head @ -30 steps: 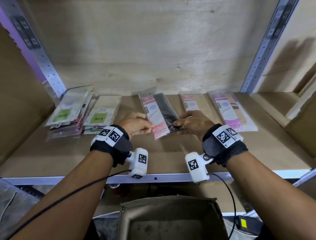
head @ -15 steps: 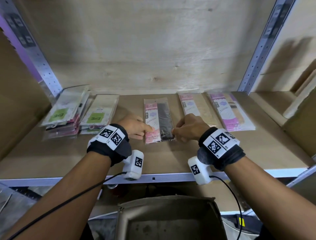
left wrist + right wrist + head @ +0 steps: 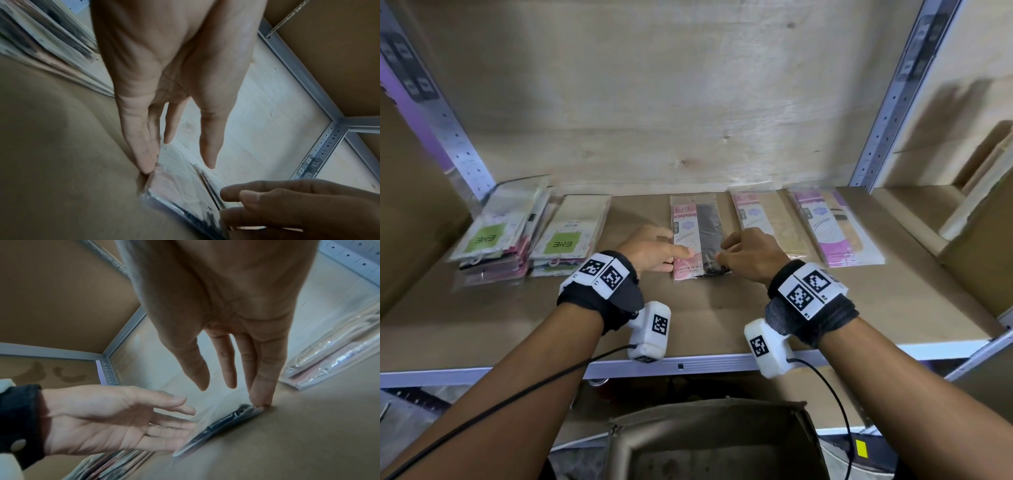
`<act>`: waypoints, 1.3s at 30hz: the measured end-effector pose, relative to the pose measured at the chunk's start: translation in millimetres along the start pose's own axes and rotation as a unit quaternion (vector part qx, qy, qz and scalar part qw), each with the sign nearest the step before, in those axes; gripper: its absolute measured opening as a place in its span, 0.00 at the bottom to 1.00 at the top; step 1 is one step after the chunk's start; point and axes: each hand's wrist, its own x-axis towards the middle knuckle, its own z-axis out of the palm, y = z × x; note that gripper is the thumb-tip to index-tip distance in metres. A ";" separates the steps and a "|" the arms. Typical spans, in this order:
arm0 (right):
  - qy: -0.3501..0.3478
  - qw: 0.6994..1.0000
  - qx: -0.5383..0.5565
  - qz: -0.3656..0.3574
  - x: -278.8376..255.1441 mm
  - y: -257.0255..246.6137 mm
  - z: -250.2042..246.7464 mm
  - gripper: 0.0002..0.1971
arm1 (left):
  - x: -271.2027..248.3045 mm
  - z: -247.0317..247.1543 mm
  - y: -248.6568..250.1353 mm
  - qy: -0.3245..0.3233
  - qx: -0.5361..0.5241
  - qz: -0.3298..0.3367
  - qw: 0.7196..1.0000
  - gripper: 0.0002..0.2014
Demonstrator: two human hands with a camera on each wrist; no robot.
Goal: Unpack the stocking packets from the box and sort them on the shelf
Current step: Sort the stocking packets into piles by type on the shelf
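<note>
A stocking packet (image 3: 698, 233) with a pink card and black stockings lies flat on the brown shelf (image 3: 722, 308), square to the back wall. My left hand (image 3: 678, 255) touches its left edge with straight fingers (image 3: 147, 162). My right hand (image 3: 722, 255) touches the right edge, a fingertip (image 3: 260, 400) at the packet's near corner. In the left wrist view the packet (image 3: 180, 186) lies between both hands. The right wrist view shows it (image 3: 226, 421) flat under the open left palm. The cardboard box (image 3: 709, 442) stands below the shelf, its inside dark.
Two stacks of green-labelled packets (image 3: 493, 233) (image 3: 568, 233) lie at the shelf's left. A beige packet (image 3: 770, 222) and a purple one (image 3: 832, 226) lie to the right. Perforated metal uprights (image 3: 887, 113) frame the bay. The plywood back wall stands just behind the packets.
The packet, held tilted a second ago, now lies straight on the shelf. Both hands have eased from a pinch to straight fingers at its edges.
</note>
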 end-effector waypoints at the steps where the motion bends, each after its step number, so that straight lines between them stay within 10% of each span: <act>1: 0.002 1.000 0.000 -0.003 0.7 0.3 -0.1 0.20 | 1.0 0.7 0.9 0.001 -0.003 0.003 1.000 0.26; 15: 0.006 1.000 0.004 -0.021 9.3 3.4 -0.4 0.16 | 15.5 -0.3 1.6 0.016 -0.013 0.011 1.000 0.23; 31: -0.148 0.975 0.164 -0.027 52.7 -95.5 72.6 0.02 | -9.5 -140.8 -32.7 0.317 -0.084 0.031 0.944 0.10; 39: -0.173 0.985 0.027 0.012 99.4 -158.7 168.8 0.32 | -19.4 -196.6 -65.8 0.318 -0.110 0.013 0.942 0.11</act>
